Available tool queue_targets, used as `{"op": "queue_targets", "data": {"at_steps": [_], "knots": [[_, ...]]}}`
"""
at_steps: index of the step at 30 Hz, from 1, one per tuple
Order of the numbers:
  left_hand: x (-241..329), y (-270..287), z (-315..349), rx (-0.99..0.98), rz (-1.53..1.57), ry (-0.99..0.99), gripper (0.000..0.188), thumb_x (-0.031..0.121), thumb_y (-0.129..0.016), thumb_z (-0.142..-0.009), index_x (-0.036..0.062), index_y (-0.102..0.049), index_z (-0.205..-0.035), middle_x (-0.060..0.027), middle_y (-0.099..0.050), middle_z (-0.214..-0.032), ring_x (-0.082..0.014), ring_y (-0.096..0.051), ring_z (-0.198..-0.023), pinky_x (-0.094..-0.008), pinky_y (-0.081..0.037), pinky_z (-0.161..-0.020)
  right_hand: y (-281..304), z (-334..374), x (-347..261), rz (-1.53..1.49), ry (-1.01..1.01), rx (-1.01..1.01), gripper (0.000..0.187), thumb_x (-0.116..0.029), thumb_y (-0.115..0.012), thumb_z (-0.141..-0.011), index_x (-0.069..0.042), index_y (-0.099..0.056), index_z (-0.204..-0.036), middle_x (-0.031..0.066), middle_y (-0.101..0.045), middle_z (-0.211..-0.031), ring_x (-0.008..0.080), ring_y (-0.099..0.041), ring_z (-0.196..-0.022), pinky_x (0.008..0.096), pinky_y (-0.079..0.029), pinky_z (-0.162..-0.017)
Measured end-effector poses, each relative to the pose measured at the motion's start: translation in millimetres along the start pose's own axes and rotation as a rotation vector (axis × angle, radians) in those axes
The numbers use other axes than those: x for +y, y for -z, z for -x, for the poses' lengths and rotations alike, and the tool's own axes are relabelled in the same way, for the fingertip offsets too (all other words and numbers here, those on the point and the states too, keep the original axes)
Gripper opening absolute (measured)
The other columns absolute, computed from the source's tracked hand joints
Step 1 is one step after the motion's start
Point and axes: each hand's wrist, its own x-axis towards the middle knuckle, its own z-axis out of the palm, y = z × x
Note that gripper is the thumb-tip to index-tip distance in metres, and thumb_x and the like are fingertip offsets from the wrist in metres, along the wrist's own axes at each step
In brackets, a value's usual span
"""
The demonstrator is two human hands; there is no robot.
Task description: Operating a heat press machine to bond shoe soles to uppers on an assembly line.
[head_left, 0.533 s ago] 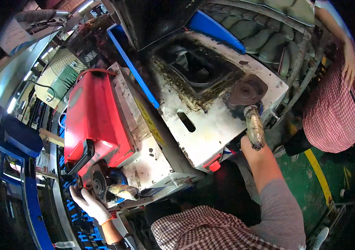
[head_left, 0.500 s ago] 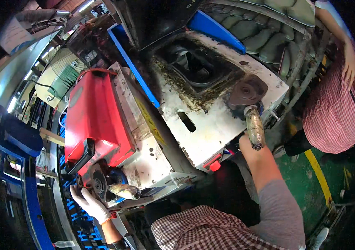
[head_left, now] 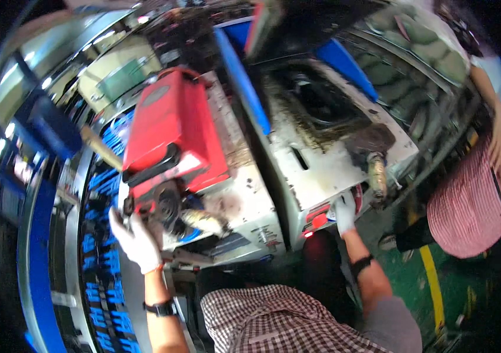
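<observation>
My left hand (head_left: 137, 240), in a white glove, is beside the front left corner of the machine with the red cover (head_left: 171, 126). Its fingers are spread and nothing shows in them. Close by are a dark round clamp (head_left: 167, 200) and a tape-wrapped handle (head_left: 203, 221). My right hand (head_left: 344, 213), also gloved, reaches to the front panel of the white machine (head_left: 321, 182), just right of a red button (head_left: 319, 221). Its fingertips are blurred against the panel. Above that hand, another wrapped handle (head_left: 376, 175) sticks out from a dark clamp (head_left: 369, 140).
The white machine's dark lid (head_left: 303, 26) stands raised over a blackened mould opening (head_left: 321, 100), between blue side guards (head_left: 241, 76). A rack of green-grey padded pieces (head_left: 433, 53) is behind. Another person in a red checked garment (head_left: 468, 200) stands at right. Blue-fitted conveyor (head_left: 106, 253) runs at left.
My view has swung, shifting the machines in the picture. My right hand, previously hidden behind the wrapped handle, now shows at the front panel. The left hand stays beside the red-covered machine.
</observation>
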Motion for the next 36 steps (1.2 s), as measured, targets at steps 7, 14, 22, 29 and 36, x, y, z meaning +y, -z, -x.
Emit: {"op": "queue_targets", "data": {"at_steps": [7,14,22,29,36], "knots": [[16.6,1.9,3.8,-0.017,-0.048,-0.009,0.058,0.029,-0.064,-0.095,0.0058,-0.054,-0.147,-0.0225,-0.067,-0.133,-0.0378,-0.065,-0.123,-0.0469,-0.05,-0.106,-57.6,192.2,-69.5,-0.285,-0.442,-0.313,0.022,-0.025,-0.062,-0.105,-0.008,-0.064,-0.119,0.0015,-0.062,-0.086,0.0112,-0.058,-0.066,0.0268,-0.049,-0.057],[-25.1,20.1,53.5,0.039,-0.217,-0.369,0.043,0.018,-0.068,-0.091,0.0052,-0.065,-0.132,-0.0173,-0.065,-0.129,-0.0393,-0.057,-0.123,-0.0551,-0.034,-0.115,-69.0,255.6,97.5,0.681,-0.369,-1.499,0.032,-0.027,-0.069,-0.101,0.001,-0.07,-0.118,0.0084,-0.07,-0.117,0.0207,-0.064,-0.112,0.0333,-0.049,-0.102],[-41.7,35.6,61.3,0.073,-0.178,-0.474,0.037,0.017,-0.07,-0.088,0.0079,-0.068,-0.123,-0.013,-0.065,-0.126,-0.0376,-0.057,-0.124,-0.0545,-0.036,-0.113,-87.7,250.5,59.5,0.292,-0.911,-0.855,0.032,-0.026,-0.067,-0.103,-0.007,-0.065,-0.128,0.0056,-0.071,-0.096,0.0169,-0.067,-0.083,0.0325,-0.054,-0.076],[-46.2,25.8,65.6,0.13,-0.192,-0.452,0.037,0.018,-0.071,-0.087,0.0115,-0.07,-0.123,-0.0105,-0.066,-0.128,-0.0355,-0.057,-0.126,-0.0552,-0.034,-0.117,-82.7,247.9,49.9,0.289,-0.923,-0.828,0.037,-0.032,-0.066,-0.104,-0.012,-0.061,-0.134,0.0091,-0.072,-0.099,0.0231,-0.069,-0.082,0.0372,-0.056,-0.074],[-49.5,21.6,64.1,0.154,-0.183,-0.48,0.035,0.015,-0.069,-0.087,0.0109,-0.07,-0.122,-0.0104,-0.067,-0.125,-0.0355,-0.058,-0.124,-0.055,-0.035,-0.116,-83.8,248.3,56.2,0.315,-0.902,-0.855,0.039,-0.034,-0.066,-0.103,-0.012,-0.062,-0.135,0.0104,-0.073,-0.103,0.0233,-0.069,-0.084,0.0373,-0.056,-0.074]]}}
